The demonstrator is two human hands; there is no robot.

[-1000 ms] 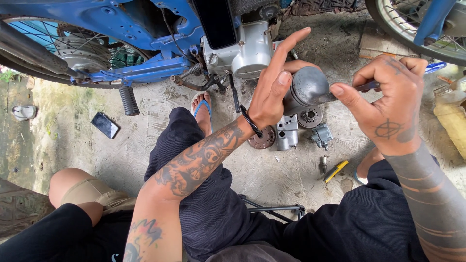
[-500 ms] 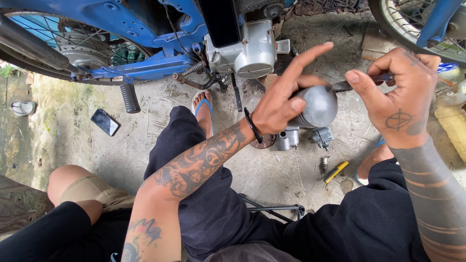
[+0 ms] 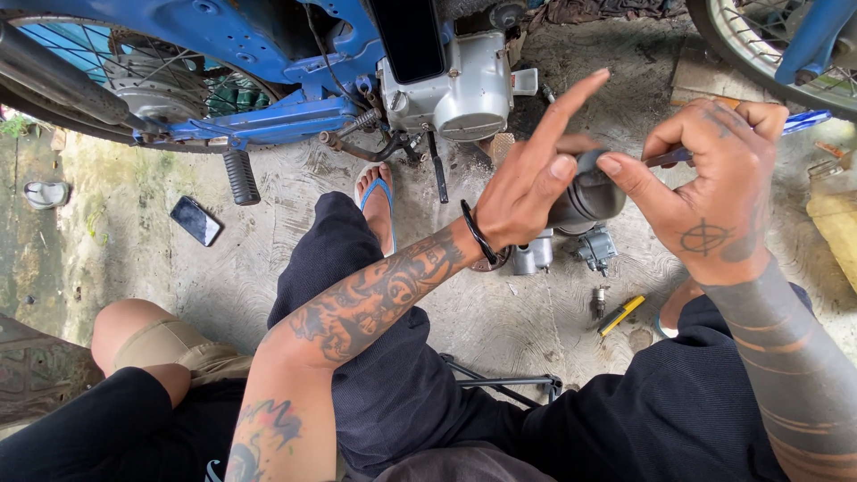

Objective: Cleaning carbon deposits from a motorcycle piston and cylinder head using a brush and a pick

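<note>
My left hand [image 3: 536,183] grips a round grey metal engine part [image 3: 589,198] between thumb and fingers, with the index finger stretched up. My right hand [image 3: 714,187] holds a thin dark tool [image 3: 671,158] against the top of that part, thumb touching it. Both hands hover above small metal parts [image 3: 564,250] lying on the concrete floor. A black band sits on my left wrist.
A blue motorbike with its grey engine [image 3: 464,85] stands just ahead, its rear wheel [image 3: 134,80] at left. A phone [image 3: 196,220] lies on the floor at left. A spark plug [image 3: 598,303] and a yellow tool [image 3: 622,314] lie below the hands. Another person's knee [image 3: 134,335] is at lower left.
The engine part has turned in my left hand and come slightly lower. My right hand has slid closer, its thumb now on the part.
</note>
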